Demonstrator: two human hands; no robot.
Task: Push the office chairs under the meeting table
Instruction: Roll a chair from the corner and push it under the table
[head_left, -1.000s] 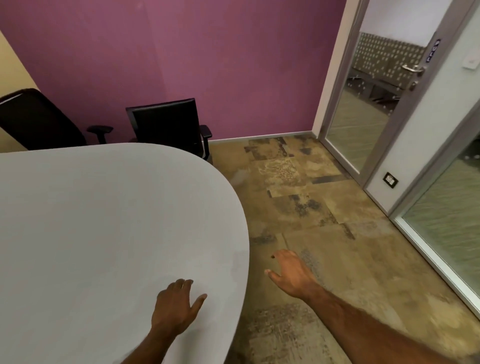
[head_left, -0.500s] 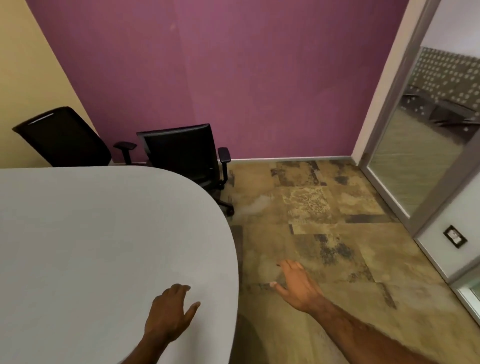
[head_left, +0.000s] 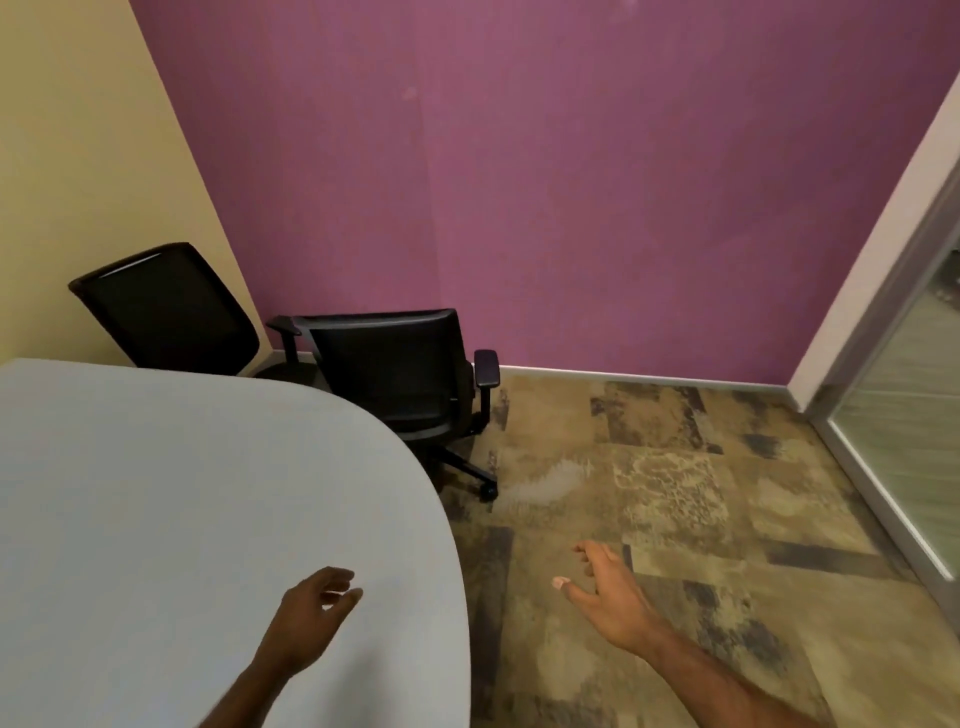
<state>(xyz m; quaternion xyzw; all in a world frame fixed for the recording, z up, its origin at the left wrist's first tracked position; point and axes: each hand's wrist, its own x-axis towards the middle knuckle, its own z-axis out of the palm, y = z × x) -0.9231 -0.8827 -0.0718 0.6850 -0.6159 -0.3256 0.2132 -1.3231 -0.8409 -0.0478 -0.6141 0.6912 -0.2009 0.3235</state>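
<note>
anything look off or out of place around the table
Nothing is spilled or damaged. The nearer office chair sits skewed at the table's rounded corner, one arm and part of its base sticking out. The farther chair is partly hidden behind the table.

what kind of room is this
Most likely a small office meeting room: a large rounded white table, two black swivel office chairs at its far edge, and a glass partition at the right.

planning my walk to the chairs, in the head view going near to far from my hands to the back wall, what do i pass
left hand and right hand → meeting table → nearer office chair → farther office chair → purple wall
</note>
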